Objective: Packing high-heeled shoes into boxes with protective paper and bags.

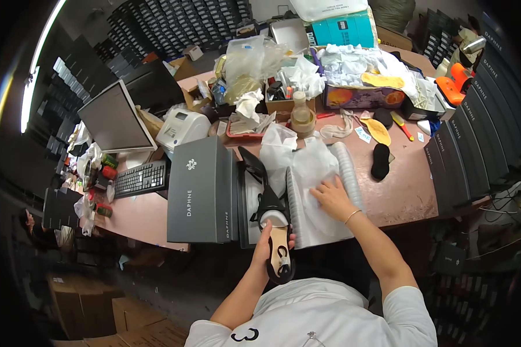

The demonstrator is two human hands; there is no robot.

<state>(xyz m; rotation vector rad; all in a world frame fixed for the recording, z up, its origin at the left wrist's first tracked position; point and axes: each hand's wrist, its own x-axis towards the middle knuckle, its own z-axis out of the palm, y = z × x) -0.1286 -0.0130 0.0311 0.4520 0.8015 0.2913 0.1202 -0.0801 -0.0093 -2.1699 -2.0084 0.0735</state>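
Left hand has its grip closed around the sole end of a black high-heeled shoe, tan insole up, at the near bench edge, about 6 o'clock from the bench middle. Right hand lies flat and released, fingers spread, pressing white tissue paper in an open shoe box; a thin bracelet on that wrist.

Around:
- Second black shoe, pointed, at 11 o'clock of the held one, lying in the same open box area.
- Grey box lid at 9 o'clock, just beside the shoes, touching the box side.
- Keyboard and monitor further out at 9–10 o'clock; white label printer at 11.
- Tape roll with a bottle on it at 12 o'clock.
- Insoles at 1–2 o'clock: two yellow, two black seen.
- Crumpled tissue and plastic bags heap across the far side, crowding the reach past the box.

Count: two black shoes, one open box, one lid, two hands.

Surface: pinkish-brown bench, cluttered. Room: stacked dark shoe boxes on the right and far wall; cardboard cartons on the floor at 8 o'clock.
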